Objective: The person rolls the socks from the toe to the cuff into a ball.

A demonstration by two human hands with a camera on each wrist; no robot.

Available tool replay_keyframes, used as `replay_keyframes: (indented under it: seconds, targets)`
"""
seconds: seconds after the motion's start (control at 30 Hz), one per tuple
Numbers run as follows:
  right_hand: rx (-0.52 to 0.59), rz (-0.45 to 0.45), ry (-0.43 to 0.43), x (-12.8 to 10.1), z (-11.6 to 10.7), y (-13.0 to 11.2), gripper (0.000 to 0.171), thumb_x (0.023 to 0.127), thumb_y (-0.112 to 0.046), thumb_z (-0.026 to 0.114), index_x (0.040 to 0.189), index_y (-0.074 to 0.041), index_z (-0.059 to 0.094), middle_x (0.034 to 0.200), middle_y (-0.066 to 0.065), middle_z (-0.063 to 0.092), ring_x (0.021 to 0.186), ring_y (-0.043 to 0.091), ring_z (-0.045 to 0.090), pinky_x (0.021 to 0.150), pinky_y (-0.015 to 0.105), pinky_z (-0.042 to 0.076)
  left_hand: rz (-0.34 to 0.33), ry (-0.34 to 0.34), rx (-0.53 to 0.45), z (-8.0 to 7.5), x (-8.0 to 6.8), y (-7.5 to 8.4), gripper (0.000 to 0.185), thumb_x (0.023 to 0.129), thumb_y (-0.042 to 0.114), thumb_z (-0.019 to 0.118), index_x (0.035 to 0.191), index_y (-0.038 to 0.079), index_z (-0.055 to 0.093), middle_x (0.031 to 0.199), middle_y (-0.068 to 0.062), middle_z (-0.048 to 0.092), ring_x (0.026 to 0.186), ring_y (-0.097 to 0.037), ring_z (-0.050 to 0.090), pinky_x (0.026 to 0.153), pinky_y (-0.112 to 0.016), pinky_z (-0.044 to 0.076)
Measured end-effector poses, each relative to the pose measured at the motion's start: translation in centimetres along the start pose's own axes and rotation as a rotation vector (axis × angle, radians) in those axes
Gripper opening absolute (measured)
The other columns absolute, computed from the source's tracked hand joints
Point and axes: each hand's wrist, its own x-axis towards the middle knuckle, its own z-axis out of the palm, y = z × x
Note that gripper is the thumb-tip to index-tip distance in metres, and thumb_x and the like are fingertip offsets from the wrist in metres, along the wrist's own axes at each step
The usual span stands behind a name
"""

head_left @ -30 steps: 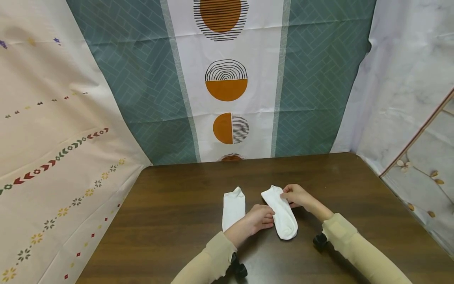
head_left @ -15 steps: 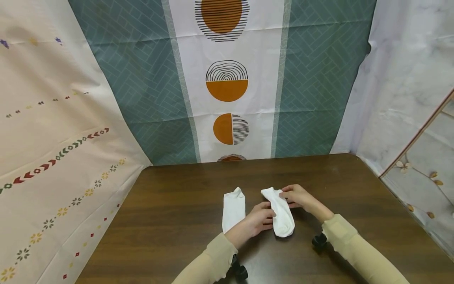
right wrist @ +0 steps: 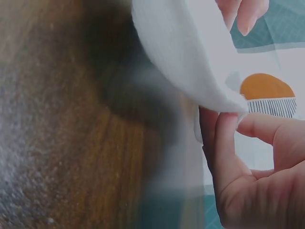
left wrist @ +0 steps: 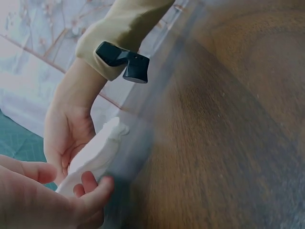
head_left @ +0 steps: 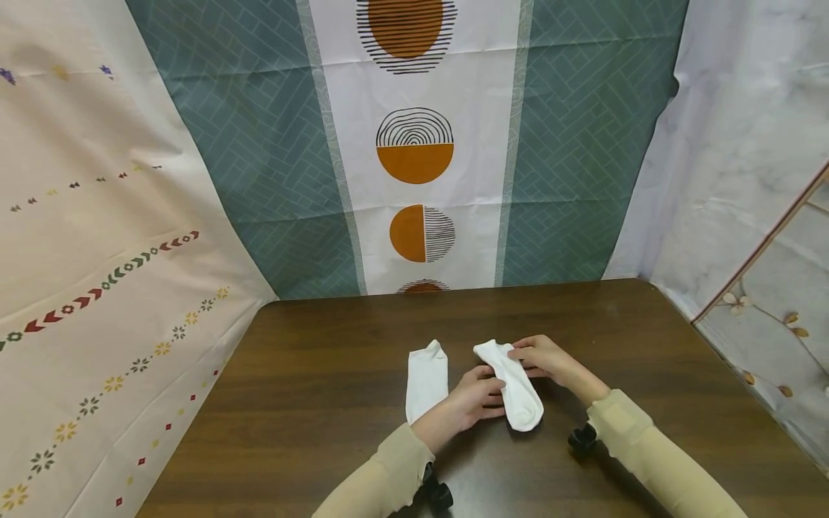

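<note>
Sock (head_left: pixel 512 385) lies on the tabletop (head_left: pixel 311 403) between your hands: your right hand (head_left: pixel 540 357) pinches its far end, your left hand (head_left: pixel 476 399) grips its near side, beside a second sock (head_left: pixel 427 379).

On the table (head_left: pixel 311 403), one sock (head_left: pixel 427 379) lies left of a second sock (head_left: pixel 518 392), with the left hand (head_left: pixel 475 400) between them at the second sock's near edge and the right hand (head_left: pixel 542 357) at its far right end.

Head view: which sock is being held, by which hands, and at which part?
The right-hand sock: the right hand pinches near its far end, the left hand grips its near-middle edge. The other sock lies unheld.
</note>
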Motion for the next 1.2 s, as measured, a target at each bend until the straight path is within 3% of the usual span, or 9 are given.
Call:
replay_keyframes:
  seconds: [0.4, 0.8, 0.93, 1.07, 1.2]
  targets:
    - [0.035, -0.022, -0.008, -0.02, 0.53, -0.25, 0.050, 0.092, -0.017, 0.061, 0.130, 0.013, 0.046, 0.101, 0.010, 0.065, 0.081, 0.010, 0.065, 0.070, 0.029, 0.056, 0.008, 0.019, -0.062, 0.00, -0.03, -0.08, 0.032, 0.090, 0.007, 0.056, 0.120, 0.001, 0.047, 0.088, -0.007, 0.060, 0.079, -0.018, 0.063, 0.083, -0.045, 0.054]
    - [0.052, -0.022, -0.013, 0.17, 0.65, -0.34, 0.053, 0.093, -0.017, 0.059, 0.133, 0.013, 0.043, 0.103, 0.010, 0.065, 0.081, 0.010, 0.065, 0.070, 0.027, 0.056, 0.017, 0.048, -0.063, 0.01, -0.27, 0.10, 0.044, 0.089, 0.010, 0.061, 0.129, 0.000, 0.045, 0.103, -0.017, 0.065, 0.090, -0.024, 0.067, 0.088, -0.044, 0.053]
    - [0.065, -0.023, -0.008, 0.29, 0.63, -0.35, 0.053, 0.092, -0.018, 0.061, 0.133, 0.012, 0.044, 0.103, 0.010, 0.066, 0.081, 0.010, 0.066, 0.070, 0.027, 0.056, 0.037, 0.047, -0.038, -0.17, -0.51, 0.32, 0.047, 0.088, 0.012, 0.063, 0.129, 0.000, 0.043, 0.098, -0.016, 0.065, 0.084, -0.021, 0.067, 0.082, -0.038, 0.056]
    - [0.089, -0.035, -0.027, 0.16, 0.64, -0.46, 0.055, 0.093, -0.017, 0.060, 0.134, 0.014, 0.042, 0.105, 0.011, 0.065, 0.083, 0.010, 0.066, 0.072, 0.028, 0.056, 0.019, 0.088, -0.005, -0.38, -0.21, 0.33, 0.049, 0.088, 0.012, 0.061, 0.131, 0.002, 0.041, 0.096, -0.013, 0.064, 0.077, -0.017, 0.064, 0.078, -0.035, 0.056]
    - [0.103, -0.033, -0.047, 0.18, 0.69, -0.49, 0.055, 0.094, -0.017, 0.058, 0.135, 0.015, 0.040, 0.104, 0.009, 0.065, 0.083, 0.010, 0.065, 0.072, 0.028, 0.055, 0.022, 0.097, 0.005, -0.59, -0.05, 0.32, 0.050, 0.088, 0.004, 0.058, 0.134, 0.001, 0.039, 0.095, -0.011, 0.062, 0.075, -0.016, 0.064, 0.076, -0.035, 0.056]
